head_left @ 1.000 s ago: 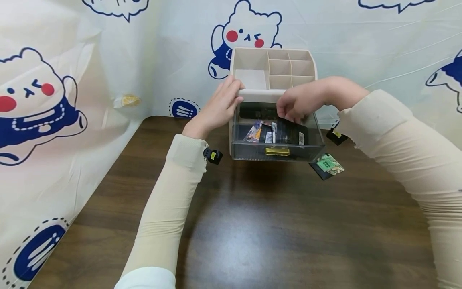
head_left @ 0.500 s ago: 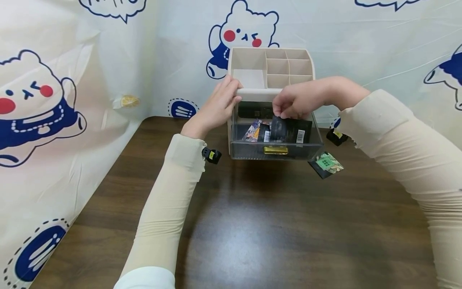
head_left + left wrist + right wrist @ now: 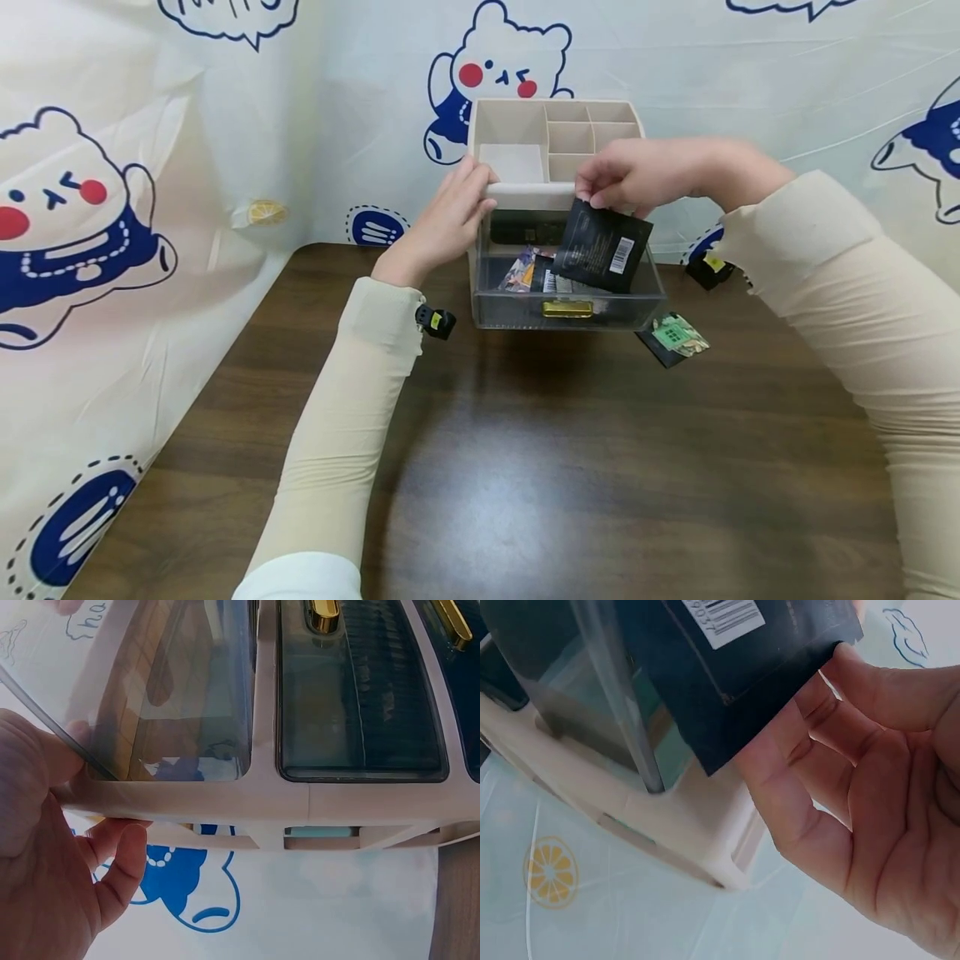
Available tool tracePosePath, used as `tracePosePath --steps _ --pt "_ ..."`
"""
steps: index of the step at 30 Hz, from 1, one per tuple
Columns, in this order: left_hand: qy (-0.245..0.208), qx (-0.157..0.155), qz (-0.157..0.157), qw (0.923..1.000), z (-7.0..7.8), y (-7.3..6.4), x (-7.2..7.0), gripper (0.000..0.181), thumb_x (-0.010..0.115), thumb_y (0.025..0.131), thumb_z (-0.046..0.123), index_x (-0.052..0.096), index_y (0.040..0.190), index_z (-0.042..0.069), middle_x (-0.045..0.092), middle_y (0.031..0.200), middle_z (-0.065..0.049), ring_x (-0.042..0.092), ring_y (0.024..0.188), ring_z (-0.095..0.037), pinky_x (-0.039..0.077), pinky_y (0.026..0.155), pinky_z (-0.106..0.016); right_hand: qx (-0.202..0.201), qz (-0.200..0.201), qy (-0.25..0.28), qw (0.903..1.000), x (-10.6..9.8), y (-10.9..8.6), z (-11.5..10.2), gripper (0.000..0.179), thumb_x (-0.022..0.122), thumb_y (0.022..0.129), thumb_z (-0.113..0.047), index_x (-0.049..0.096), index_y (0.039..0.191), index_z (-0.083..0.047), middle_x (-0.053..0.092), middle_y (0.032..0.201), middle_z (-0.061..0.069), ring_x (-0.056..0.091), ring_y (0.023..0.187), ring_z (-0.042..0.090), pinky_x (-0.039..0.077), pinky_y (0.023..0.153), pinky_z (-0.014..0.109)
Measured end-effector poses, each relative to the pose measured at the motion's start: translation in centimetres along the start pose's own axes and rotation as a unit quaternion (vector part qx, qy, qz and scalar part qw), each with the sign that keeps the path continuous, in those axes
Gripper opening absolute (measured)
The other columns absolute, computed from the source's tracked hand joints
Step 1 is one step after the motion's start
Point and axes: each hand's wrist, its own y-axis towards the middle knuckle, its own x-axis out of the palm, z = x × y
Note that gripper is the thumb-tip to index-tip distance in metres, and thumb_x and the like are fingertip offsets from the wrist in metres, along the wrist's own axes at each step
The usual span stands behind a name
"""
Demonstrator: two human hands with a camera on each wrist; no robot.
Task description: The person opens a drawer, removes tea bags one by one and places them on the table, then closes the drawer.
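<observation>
Fingers (image 3: 589, 173) and thumb of the right hand (image 3: 648, 171) pinch a black packet (image 3: 591, 247) by its upper edge in the head view, with only the packet's thinness between them. It hangs tilted, barcode outward, over the pulled-out drawer (image 3: 510, 312) of the organizer (image 3: 525, 191); whether it touches the loose packets (image 3: 521, 272) inside, I cannot tell. The left hand (image 3: 442, 222) grips the organizer's upper left corner. On the bench (image 3: 600, 467), near the drawer's right side, lies a green packet (image 3: 678, 335).

In the left wrist view, the left hand's fingers curl at the organizer's edge; fronts with gold handles (image 3: 325, 615) sit alongside.

In the right wrist view, the thumb is at the packet's edge, other fingers behind it.

The step in hand looks like taking the packet from the drawer while the left hand steadies. The next move probably calls for a firm pinch, a lift clear of the drawer front, then a carry rightward toward the green packet.
</observation>
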Motion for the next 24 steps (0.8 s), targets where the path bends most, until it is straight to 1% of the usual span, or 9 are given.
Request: tracePosePath --steps 2,5,8,11,14,17,21,24 --pt "0.001 -0.001 0.002 1.0000 0.0 0.0 -0.1 0.021 0.045 0.104 0.018 0.049 0.119 0.003 0.044 0.123 -0.012 0.037 0.118 -0.028 0.033 0.107 -0.043 0.002 0.013 0.003 0.9999 -0.4 -0.2 0.3 0.012 0.043 0.105 -0.009 0.053 0.109 -0.005 0.060 0.112 0.016 0.054 0.097 0.027 0.051 0.069 0.033" --pt "0.006 -0.002 0.003 1.0000 0.0 0.0 -0.1 0.021 0.045 0.104 0.018 0.049 0.120 0.003 0.044 0.123 -0.012 0.037 0.119 -0.028 0.033 0.107 -0.042 0.015 0.024 0.024 0.9993 -1.0 -0.6 0.9 0.013 0.041 0.105 -0.010 0.052 0.109 -0.004 0.058 0.117 0.016 0.055 0.101 0.029 0.055 0.074 0.036" --pt "0.009 -0.002 0.001 1.0000 0.1 -0.1 0.0 0.022 0.045 0.105 0.018 0.048 0.120 0.003 0.044 0.123 -0.012 0.037 0.119 -0.028 0.033 0.107 -0.042 0.032 0.040 0.037 0.9980 -1.7 -1.1 2.0 0.014 0.038 0.106 -0.011 0.050 0.107 -0.004 0.054 0.119 0.013 0.056 0.103 0.028 0.056 0.079 0.039" --pt "0.010 -0.002 -0.002 1.0000 0.0 -0.1 0.0 0.021 0.044 0.105 0.018 0.048 0.120 0.003 0.043 0.123 -0.012 0.037 0.120 -0.028 0.033 0.108 -0.042 0.043 0.066 0.040 0.9961 -2.5 -1.6 3.5 0.016 0.037 0.107 -0.014 0.050 0.109 -0.005 0.053 0.119 0.012 0.058 0.103 0.026 0.056 0.083 0.038" --pt "0.010 -0.003 -0.002 0.9999 -0.1 -0.2 0.0 0.021 0.043 0.105 0.018 0.048 0.119 0.003 0.043 0.122 -0.011 0.036 0.120 -0.027 0.032 0.108 -0.042 0.055 0.090 0.038 0.9937 -3.1 -2.1 5.0 0.017 0.037 0.107 -0.016 0.050 0.111 -0.007 0.057 0.114 0.006 0.060 0.099 0.021 0.054 0.082 0.031" --pt "0.011 -0.003 -0.002 0.9999 -0.2 -0.2 0.1 0.020 0.043 0.105 0.018 0.048 0.118 0.003 0.043 0.121 -0.011 0.036 0.120 -0.027 0.032 0.107 -0.042 0.065 0.097 0.044 0.9921 -3.5 -2.7 6.6 0.018 0.035 0.107 -0.017 0.050 0.111 -0.007 0.060 0.107 0.001 0.062 0.094 0.016 0.052 0.079 0.026" --pt "0.014 0.001 -0.003 0.9999 -0.3 -0.2 0.2 0.021 0.043 0.105 0.018 0.048 0.119 0.004 0.043 0.122 -0.011 0.036 0.120 -0.027 0.032 0.108 -0.041 0.083 0.098 0.063 0.9896 -3.6 -3.5 8.9 0.019 0.034 0.108 -0.016 0.050 0.110 -0.006 0.061 0.101 -0.004 0.062 0.091 0.013 0.052 0.076 0.026" --pt "0.013 0.005 -0.004 0.9999 -0.4 -0.1 0.1 0.023 0.041 0.106 0.018 0.047 0.122 0.003 0.042 0.124 -0.011 0.036 0.121 -0.027 0.032 0.109 -0.041 0.099 0.091 0.066 0.9887 -3.2 -3.7 10.6 0.019 0.033 0.108 -0.015 0.050 0.108 -0.005 0.062 0.099 -0.005 0.062 0.088 0.010 0.053 0.075 0.027"
